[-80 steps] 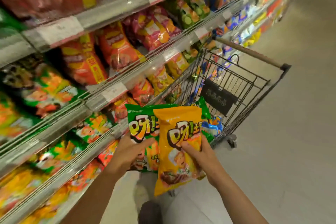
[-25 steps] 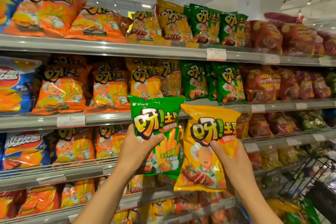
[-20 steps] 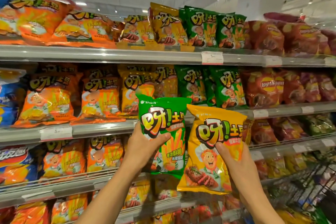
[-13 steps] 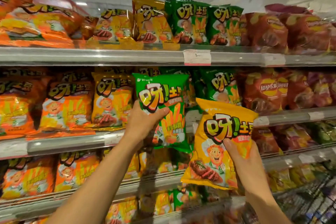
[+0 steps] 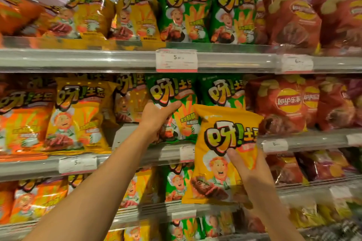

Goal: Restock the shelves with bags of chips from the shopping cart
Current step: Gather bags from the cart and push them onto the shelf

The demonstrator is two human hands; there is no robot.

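Left hand (image 5: 156,117) grips green chip bag (image 5: 174,107) at the middle shelf (image 5: 127,160), likely slotting it among matching green bags; right hand (image 5: 248,170) grips yellow chip bag (image 5: 221,143), waiting.

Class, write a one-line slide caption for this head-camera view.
Left hand holds a green chip bag at the middle shelf; right hand grips a yellow chip bag.
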